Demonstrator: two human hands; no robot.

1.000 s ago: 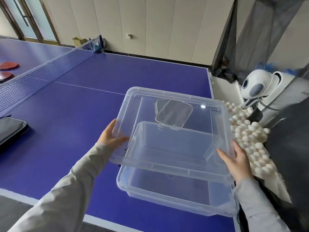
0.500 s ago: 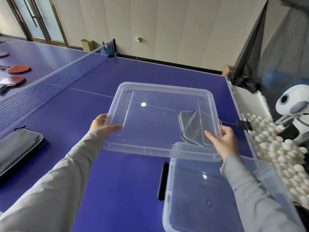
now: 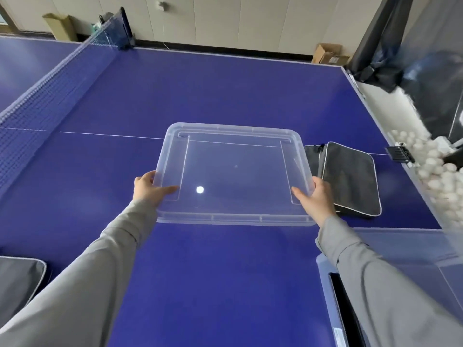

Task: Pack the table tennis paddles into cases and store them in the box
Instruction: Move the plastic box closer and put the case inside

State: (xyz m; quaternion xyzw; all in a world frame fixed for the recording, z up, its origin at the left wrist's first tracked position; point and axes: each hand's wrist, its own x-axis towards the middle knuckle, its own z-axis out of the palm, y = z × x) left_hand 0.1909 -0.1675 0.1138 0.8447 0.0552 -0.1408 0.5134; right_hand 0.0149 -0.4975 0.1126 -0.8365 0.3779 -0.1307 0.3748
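Item: clear box (image 3: 390,249), near right on the worktop (image 3: 200,271), now uncovered. Lid (image 3: 233,171), carried off it to mid-worktop since a second earlier; left hand (image 3: 147,187) and right hand (image 3: 317,196) each pinched a side edge. Grey case (image 3: 348,179) lay just beyond the lid's right edge. Box judged ready for loading.

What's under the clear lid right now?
Through the clear lid only blue table shows. Its right edge overlaps a grey paddle case. What that case holds is hidden.
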